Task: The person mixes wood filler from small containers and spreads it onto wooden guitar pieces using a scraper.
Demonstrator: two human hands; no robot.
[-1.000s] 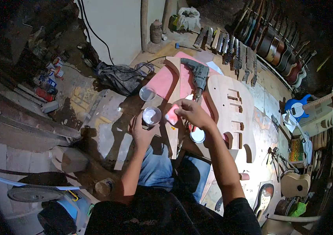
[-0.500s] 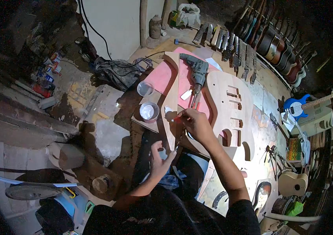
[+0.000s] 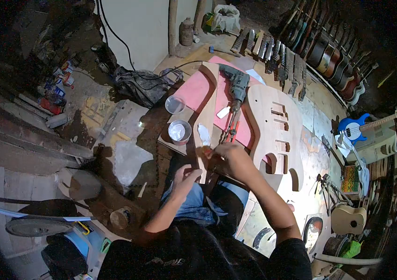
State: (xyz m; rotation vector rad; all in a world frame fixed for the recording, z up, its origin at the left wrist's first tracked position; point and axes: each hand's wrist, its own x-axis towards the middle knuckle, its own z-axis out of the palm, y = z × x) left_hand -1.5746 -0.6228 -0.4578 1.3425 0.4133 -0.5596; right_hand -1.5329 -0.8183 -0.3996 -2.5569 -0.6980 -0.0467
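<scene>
A long curved wooden piece [image 3: 202, 116] lies in front of me, with a smear of white paste [image 3: 203, 134] on its face. At its near end my left hand [image 3: 183, 183] is closed, thumb and fingers gripping the wood. My right hand [image 3: 232, 158] is closed just beside the smear, blurred by motion. From its fingers a small tool with a reddish-orange part [image 3: 207, 150] reaches to the wood; its kind is unclear. Left of the wood stands a clear plastic cup [image 3: 180, 132] with white paste inside. Another clear cup or lid [image 3: 175, 105] is behind it.
A corded power drill [image 3: 238, 86] lies on a pink board [image 3: 194, 91], near red-handled tools [image 3: 232, 131]. To the right rests a guitar body [image 3: 266, 109] with routed cavities. Guitar necks [image 3: 268, 46], hanging guitars [image 3: 322, 56] and a blue guitar [image 3: 355, 128] are farther off.
My left hand has risen to the wood's near end and closed on it. My right hand has moved slightly down and right. The white smear is longer.
</scene>
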